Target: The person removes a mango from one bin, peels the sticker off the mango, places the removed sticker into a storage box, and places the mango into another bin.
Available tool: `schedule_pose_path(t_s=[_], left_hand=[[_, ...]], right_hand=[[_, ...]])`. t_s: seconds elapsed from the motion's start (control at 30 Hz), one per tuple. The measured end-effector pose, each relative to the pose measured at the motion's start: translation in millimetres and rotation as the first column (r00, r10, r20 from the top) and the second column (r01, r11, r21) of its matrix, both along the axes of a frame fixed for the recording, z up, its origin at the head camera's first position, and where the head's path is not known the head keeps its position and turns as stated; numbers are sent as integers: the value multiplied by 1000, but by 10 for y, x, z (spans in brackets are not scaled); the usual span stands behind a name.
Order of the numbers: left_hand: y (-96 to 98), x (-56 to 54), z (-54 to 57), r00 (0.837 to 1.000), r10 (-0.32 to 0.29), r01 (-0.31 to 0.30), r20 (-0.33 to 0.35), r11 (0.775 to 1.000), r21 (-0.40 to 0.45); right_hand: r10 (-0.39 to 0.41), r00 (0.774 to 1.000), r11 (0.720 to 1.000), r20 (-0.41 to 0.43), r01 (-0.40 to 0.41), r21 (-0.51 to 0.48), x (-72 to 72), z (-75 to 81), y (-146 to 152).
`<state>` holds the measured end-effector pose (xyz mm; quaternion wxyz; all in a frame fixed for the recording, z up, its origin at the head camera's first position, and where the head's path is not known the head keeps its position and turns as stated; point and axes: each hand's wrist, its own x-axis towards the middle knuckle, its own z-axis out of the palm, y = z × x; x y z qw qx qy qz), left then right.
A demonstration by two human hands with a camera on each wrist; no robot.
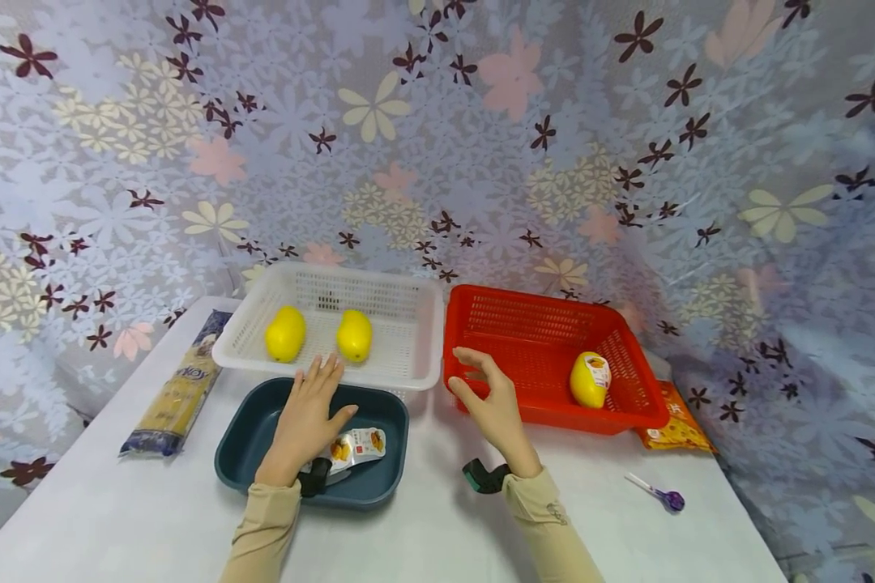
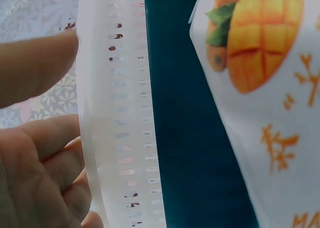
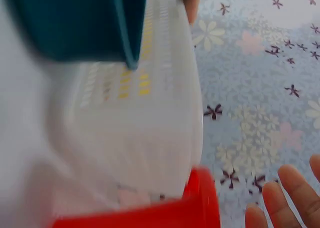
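Note:
My left hand reaches over the dark teal tray, its fingertips near the front rim of the white basket. Nothing is in its fingers. Below it in the tray lies a white pouch with a mango picture, partly hidden by the wrist; the pouch fills the right of the left wrist view. Two yellow oval fruits sit in the white basket. Above the left front corner of the red basket, my right hand is empty, thumb and fingers spread apart. One labelled yellow fruit rests in the red basket.
A long pack of pasta lies left of the baskets. To the right, an orange snack bag is partly behind the red basket, and a purple lollipop lies on the white table. Flowered cloth hangs behind.

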<state>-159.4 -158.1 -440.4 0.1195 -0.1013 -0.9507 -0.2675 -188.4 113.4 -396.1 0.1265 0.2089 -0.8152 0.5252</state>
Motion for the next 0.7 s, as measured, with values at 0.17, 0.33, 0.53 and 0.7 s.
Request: schedule_pose_path(t_s=[0.17, 0.33, 0.53, 0.7], left_hand=[[-4, 21, 35, 1000, 25, -25, -12, 999, 32], [7, 72, 140, 999, 39, -39, -5, 996, 81], [65, 170, 253, 996, 63, -72, 58, 981, 180], [223, 207, 276, 1000, 23, -26, 17, 981, 195]], right_hand=[[-91, 995, 995, -49, 93, 48, 47, -271, 307], [-188, 973, 980, -135, 195, 39, 172, -307, 550], [-273, 919, 948, -283, 308, 84, 167, -464, 837], [-357, 827, 895, -435, 436, 93, 150, -545, 1047]])
